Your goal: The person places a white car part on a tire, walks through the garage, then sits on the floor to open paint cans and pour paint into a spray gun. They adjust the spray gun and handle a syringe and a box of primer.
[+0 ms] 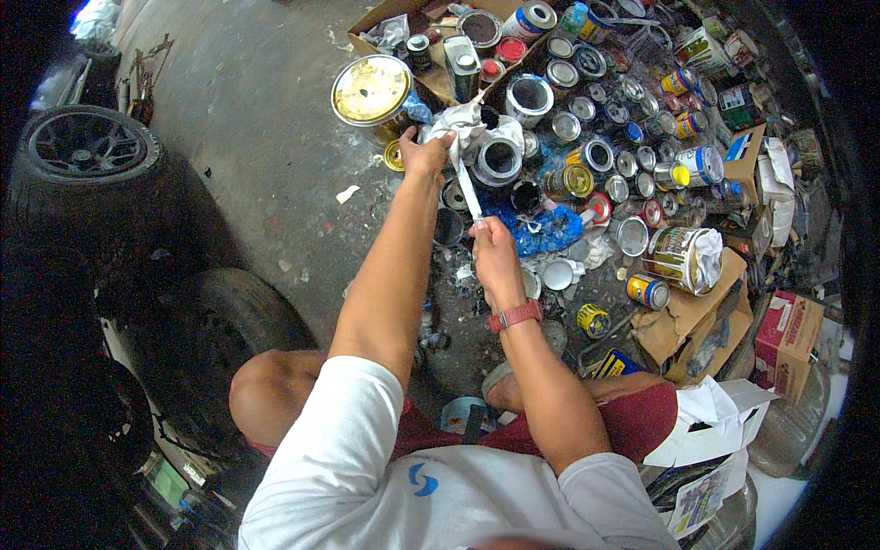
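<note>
My left hand [426,156] reaches forward among the paint cans and grips a crumpled white rag [461,122]. Closed round the lower end of a flat whitish stick [468,192] is my right hand [496,246]. The stick slants up toward the rag, and its far end meets the cloth by my left fingers. Just right of the stick stands an open grey-rimmed can [500,160]. Behind my left hand is a large tin [371,90] with a yellow-stained lid. Crumpled blue plastic [550,230] lies right of my right hand.
Many cans, such as a yellow-labelled one [648,291], crowd the floor to the right. A cardboard box [385,20] of cans stands at the back. Tyres [87,156] are stacked left. Near my right knee are torn cardboard [674,323] and a red-and-brown carton [786,339].
</note>
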`<act>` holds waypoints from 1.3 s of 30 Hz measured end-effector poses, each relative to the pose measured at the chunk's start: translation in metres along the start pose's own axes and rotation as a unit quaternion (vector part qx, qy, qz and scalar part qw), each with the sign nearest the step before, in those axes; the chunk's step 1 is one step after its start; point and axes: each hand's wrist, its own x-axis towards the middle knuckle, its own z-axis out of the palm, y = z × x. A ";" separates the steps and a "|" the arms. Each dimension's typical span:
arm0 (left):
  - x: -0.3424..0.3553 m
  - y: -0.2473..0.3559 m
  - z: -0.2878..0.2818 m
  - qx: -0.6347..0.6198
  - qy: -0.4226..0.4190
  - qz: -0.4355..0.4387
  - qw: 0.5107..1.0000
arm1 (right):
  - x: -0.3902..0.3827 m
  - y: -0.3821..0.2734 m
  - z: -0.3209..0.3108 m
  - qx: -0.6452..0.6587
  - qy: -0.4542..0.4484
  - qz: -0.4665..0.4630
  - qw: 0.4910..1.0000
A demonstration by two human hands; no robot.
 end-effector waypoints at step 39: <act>-0.015 0.022 -0.009 0.077 0.013 0.047 0.996 | 0.019 0.011 0.023 0.010 0.040 -0.075 0.996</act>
